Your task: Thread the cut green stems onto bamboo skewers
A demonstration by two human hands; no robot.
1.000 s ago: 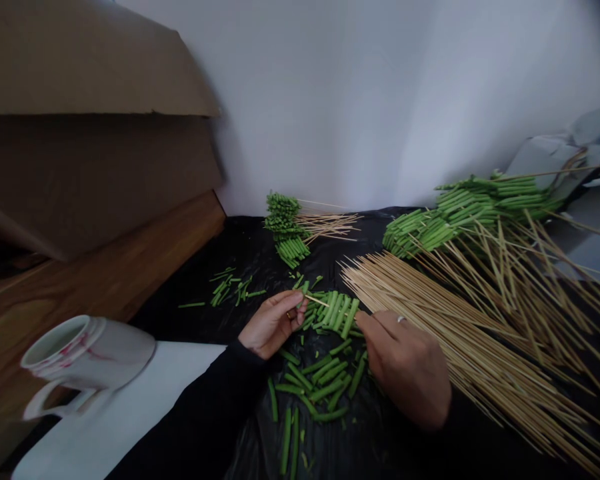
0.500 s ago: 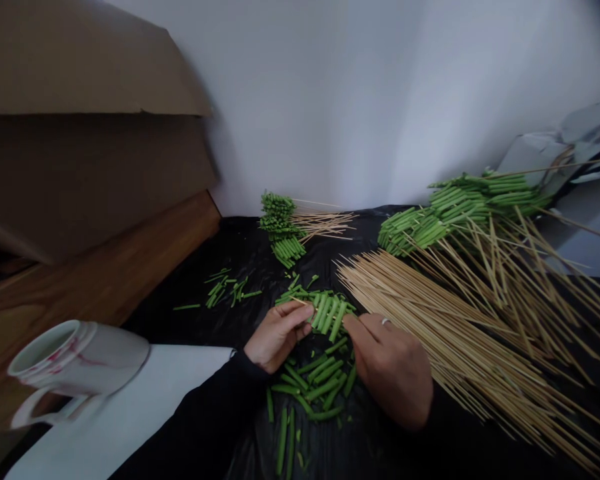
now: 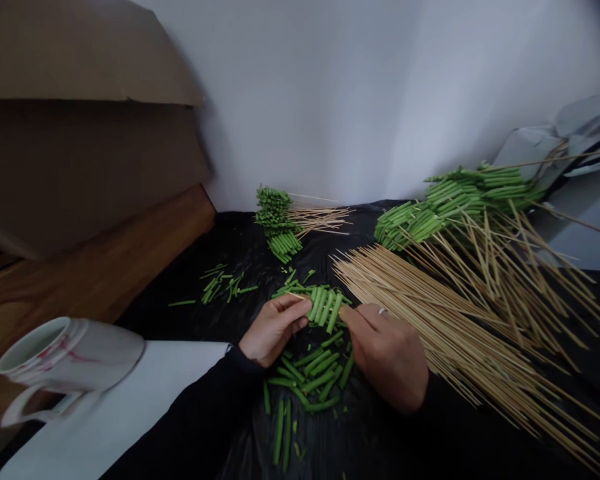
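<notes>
Between my two hands is a row of short cut green stalks, like bean or garlic-scape pieces, lying side by side across a thin bamboo skewer. My left hand pinches the left end of this row with thumb and fingers, and the skewer's tip sticks out past the thumb. At the right end, my right hand is closed around the skewer's other side; its fingers hide most of what they grip. Just below the hands lies a loose pile of cut green stalks, and more pieces lie behind the held row.
Bare bamboo skewers lie fanned out on the right. Loaded green skewers are stacked at back right and back centre. A stained white mug stands on white paper; a cardboard box is at left.
The view has shifted slightly. Both hands keep their hold on the row of green stalks, and its pieces sit a little more evenly between them.
</notes>
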